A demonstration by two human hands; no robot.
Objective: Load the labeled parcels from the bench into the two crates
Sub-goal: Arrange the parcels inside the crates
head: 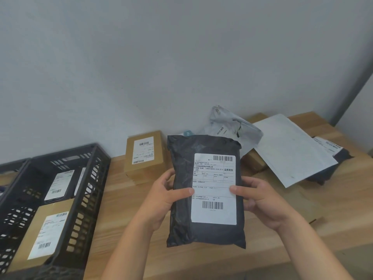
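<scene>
A black poly-bag parcel (203,172) with a white shipping label is held upright above the wooden bench (129,215), label facing me. My left hand (167,197) grips its left edge and my right hand (256,197) grips its right edge, both thumbs pressed on the label. To the left stands a dark slotted crate (94,190) that holds a labeled brown box (44,237) and a dark labeled parcel (58,184). Only a corner of a second crate (12,164) shows behind it at the far left.
On the bench by the wall sit a labeled cardboard box (144,156), a crumpled grey poly bag (232,126), a large white flat mailer (290,146) leaning over a brown box (252,160), and a dark labeled bag (331,150) at the right. The bench's front edge runs below my wrists.
</scene>
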